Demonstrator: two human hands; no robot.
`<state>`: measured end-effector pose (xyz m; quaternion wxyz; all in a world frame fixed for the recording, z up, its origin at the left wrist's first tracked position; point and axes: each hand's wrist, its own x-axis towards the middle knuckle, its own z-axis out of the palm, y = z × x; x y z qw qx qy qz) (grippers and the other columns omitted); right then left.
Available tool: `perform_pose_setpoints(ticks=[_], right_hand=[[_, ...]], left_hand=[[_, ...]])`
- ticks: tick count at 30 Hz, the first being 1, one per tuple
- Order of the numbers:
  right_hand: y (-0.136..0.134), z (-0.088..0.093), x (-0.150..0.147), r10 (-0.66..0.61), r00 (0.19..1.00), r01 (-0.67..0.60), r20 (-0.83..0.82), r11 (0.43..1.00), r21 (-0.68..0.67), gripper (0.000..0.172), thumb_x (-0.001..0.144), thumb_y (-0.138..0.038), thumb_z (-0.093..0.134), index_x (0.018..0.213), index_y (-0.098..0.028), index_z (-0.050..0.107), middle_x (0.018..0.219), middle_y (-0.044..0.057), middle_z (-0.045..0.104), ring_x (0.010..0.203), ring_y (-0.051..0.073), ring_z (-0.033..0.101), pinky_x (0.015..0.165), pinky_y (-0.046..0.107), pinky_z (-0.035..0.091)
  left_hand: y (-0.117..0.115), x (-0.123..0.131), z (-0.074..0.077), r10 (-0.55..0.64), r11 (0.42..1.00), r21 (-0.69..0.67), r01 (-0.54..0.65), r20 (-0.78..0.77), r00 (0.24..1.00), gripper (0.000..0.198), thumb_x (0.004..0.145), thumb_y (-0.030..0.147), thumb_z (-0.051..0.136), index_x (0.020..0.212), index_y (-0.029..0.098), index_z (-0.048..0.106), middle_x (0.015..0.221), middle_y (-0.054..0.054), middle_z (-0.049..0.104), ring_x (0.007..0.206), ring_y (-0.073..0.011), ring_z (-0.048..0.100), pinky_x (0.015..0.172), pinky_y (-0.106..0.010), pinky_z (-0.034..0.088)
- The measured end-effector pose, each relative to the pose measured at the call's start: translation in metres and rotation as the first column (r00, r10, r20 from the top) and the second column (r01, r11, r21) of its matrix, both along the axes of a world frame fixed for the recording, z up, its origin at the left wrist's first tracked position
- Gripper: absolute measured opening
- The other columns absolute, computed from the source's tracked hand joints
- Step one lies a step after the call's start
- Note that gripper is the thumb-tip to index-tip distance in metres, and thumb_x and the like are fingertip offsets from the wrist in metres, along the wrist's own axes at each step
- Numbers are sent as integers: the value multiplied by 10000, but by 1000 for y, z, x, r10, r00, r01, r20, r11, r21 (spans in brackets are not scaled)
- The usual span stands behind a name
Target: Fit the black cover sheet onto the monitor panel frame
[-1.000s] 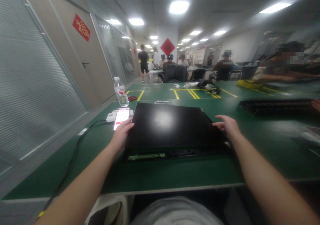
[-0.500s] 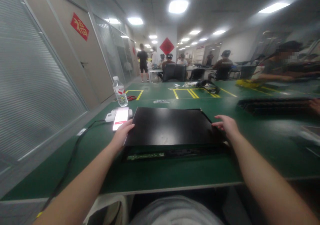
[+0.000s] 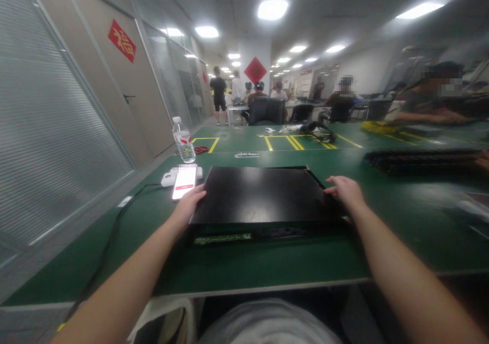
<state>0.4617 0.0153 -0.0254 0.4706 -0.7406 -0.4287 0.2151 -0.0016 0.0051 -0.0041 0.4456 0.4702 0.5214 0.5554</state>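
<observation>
A flat black panel [image 3: 260, 194] lies over a shallow black case [image 3: 294, 233], whose near side shows below it with a green strip. Along the panel's left edge, my left hand [image 3: 188, 204] is closed, thumb on top and the other fingers mostly hidden. My right hand [image 3: 347, 194] grips the opposite edge with bent fingers, while its index finger points inward. Right beside my left hand lies a lit phone [image 3: 185, 181] on a white power strip [image 3: 168, 179].
A water bottle [image 3: 184, 141] stands at the back left near red-handled scissors [image 3: 201, 149]. A black cable [image 3: 114, 232] runs down the left of the green table [image 3: 267, 270]. At right is a long dark part [image 3: 416, 161] with a co-worker's hand [image 3: 483, 161] on it.
The panel has shifted slightly down and toward me, its left far corner a little to the right. Both my hands stay almost where they were.
</observation>
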Motion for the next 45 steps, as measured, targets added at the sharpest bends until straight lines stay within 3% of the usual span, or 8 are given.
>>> perform_pose_setpoints(ticks=[3, 11, 17, 28, 45], right_hand=[[-1, 1, -1, 10, 1000, -11, 8, 1000, 11, 300, 838, -425, 557, 913, -193, 731, 675, 78, 745, 680, 223, 652, 633, 305, 449], [3, -6, 5, 17, 997, -14, 81, 999, -36, 320, 848, -445, 569, 972, -208, 744, 735, 64, 761, 744, 231, 654, 675, 307, 445], [3, -4, 3, 20, 982, -7, 186, 997, -71, 318, 843, -434, 579, 985, -217, 763, 769, 57, 772, 789, 247, 677, 663, 313, 427], [-2, 3, -3, 73, 929, -31, 363, 992, -121, 249, 843, -389, 603, 831, -225, 790, 821, 70, 790, 765, 243, 690, 609, 311, 420], [-2, 2, -2, 81, 918, -37, 387, 992, -121, 168, 779, -302, 624, 766, -244, 781, 813, 47, 787, 771, 239, 682, 603, 304, 419]], left_hand=[[1, 0, 0, -34, 997, -64, 34, 5, 999, 468, 641, 272, 790, 1105, 207, 807, 938, -82, 827, 1033, -372, 757, 976, -498, 568], [1, 1, 0, 21, 993, -116, -18, 22, 1000, 308, 661, 246, 767, 959, 187, 815, 889, -87, 823, 1034, -356, 755, 993, -478, 556], [4, -1, -6, -10, 995, -95, 12, 13, 1000, 339, 635, 268, 822, 966, 195, 806, 855, -82, 813, 951, -340, 763, 921, -471, 579], [1, 0, -5, -52, 991, -122, 56, 32, 998, 391, 670, 278, 780, 1048, 178, 784, 874, -74, 816, 920, -320, 773, 833, -432, 594], [10, -6, -16, -63, 994, -91, 59, -32, 998, 459, 628, 334, 829, 1054, 173, 773, 920, -87, 822, 919, -313, 774, 820, -414, 587]])
